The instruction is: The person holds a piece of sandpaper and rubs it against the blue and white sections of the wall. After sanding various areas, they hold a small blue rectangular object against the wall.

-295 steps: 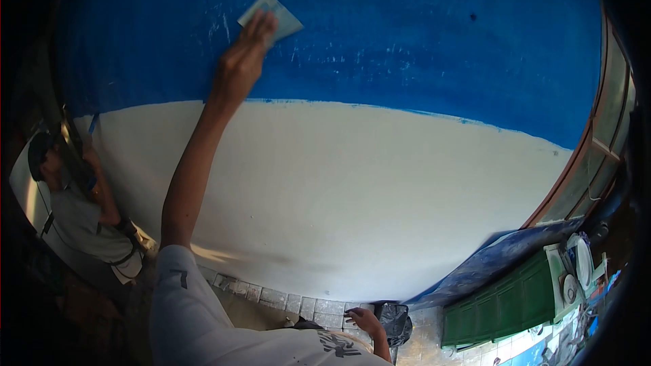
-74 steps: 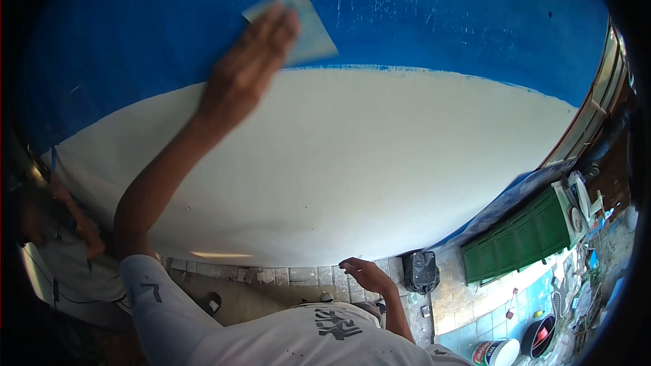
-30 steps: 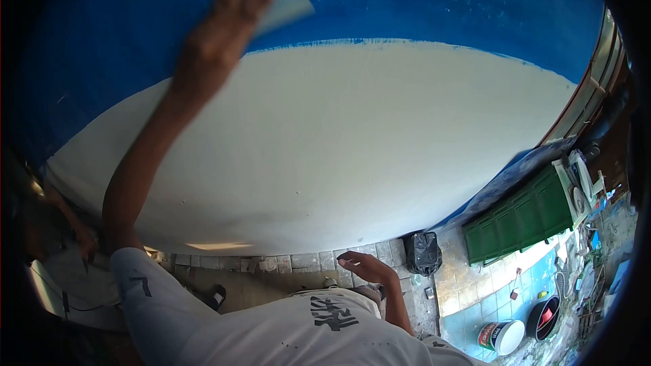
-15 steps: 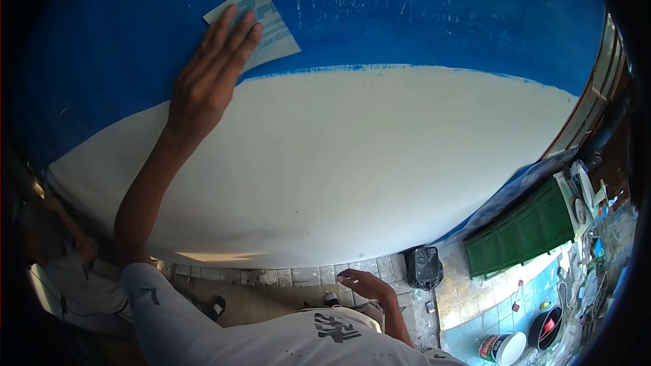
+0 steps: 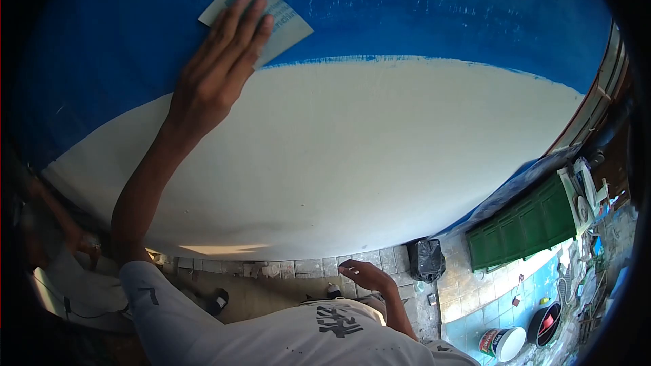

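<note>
My left hand (image 5: 217, 71) lies stretched over a sheet of sandpaper (image 5: 288, 24), its fingers pressing the printed sheet against the blue part of the wall (image 5: 434, 20). Below the sheet's lower corner runs the uneven edge between the blue paint and the white part of the wall (image 5: 380, 142). Low in front of my shirt, my right hand (image 5: 369, 276) is partly curled. Something small and dark shows at its fingertips, too small to name.
At lower left another person's arm (image 5: 57, 213) reaches near the wall. A black bag-covered object (image 5: 426, 261) stands at the wall's foot, beside a green slatted panel (image 5: 522, 226). A white paint bucket (image 5: 503, 343) and black tub (image 5: 544, 324) stand at lower right.
My left hand has shifted slightly right along the wall with the sandpaper, which has turned clockwise. The right hand shows a little higher in the view. The other person's arm has moved left.
</note>
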`<action>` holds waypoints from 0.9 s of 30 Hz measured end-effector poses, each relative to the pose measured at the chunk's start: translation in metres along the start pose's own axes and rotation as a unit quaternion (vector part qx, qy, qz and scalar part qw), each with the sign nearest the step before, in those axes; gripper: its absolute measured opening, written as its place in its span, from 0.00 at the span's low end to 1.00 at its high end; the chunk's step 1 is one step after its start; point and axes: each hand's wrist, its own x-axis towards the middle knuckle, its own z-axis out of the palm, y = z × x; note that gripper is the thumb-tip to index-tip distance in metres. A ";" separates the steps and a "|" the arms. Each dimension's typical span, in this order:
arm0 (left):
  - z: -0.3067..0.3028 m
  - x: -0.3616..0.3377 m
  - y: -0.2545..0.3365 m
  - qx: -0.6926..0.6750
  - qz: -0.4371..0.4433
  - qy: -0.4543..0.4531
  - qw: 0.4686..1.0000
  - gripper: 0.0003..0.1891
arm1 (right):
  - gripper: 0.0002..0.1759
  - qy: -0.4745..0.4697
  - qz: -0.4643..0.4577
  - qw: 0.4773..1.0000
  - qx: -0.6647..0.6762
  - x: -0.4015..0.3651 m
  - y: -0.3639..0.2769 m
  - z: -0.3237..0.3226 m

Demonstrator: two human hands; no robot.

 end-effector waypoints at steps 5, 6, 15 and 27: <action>-0.001 0.013 0.001 0.026 0.057 -0.045 0.997 0.30 | 0.31 -0.011 0.009 1.000 -0.024 0.006 -0.004 -0.005; -0.001 0.014 0.003 0.012 0.054 -0.051 0.997 0.30 | 0.31 -0.012 0.011 1.000 -0.024 0.007 -0.004 -0.005; -0.014 0.028 -0.030 0.020 0.060 0.004 0.998 0.27 | 0.30 0.009 -0.006 1.000 -0.027 0.015 -0.010 -0.010; -0.004 0.026 -0.024 0.071 0.108 -0.013 0.991 0.27 | 0.30 0.039 -0.018 0.999 -0.005 0.016 -0.004 -0.007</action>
